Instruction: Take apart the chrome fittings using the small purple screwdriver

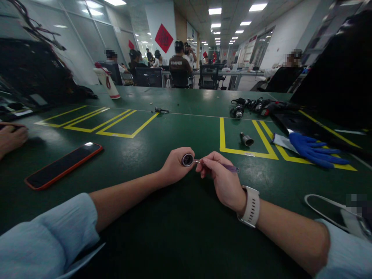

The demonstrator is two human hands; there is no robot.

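My left hand is closed around a small dark cylindrical part, whose round, silver-rimmed open end faces me. In my right hand is a slim screwdriver with a translucent purple handle, pinched between thumb and fingers. Its thin metal shaft points left and reaches the rim of the part; whether the tip touches it I cannot tell. Beyond my right hand, a similar metal cylindrical part lies inside a yellow-taped box. Another small dark part with a short tail lies farther back on the left.
An orange-cased phone lies on the green table at left, near another person's hand. Blue gloves, a cluster of black cabled devices and a white cable are at right. A white cup stands at back left.
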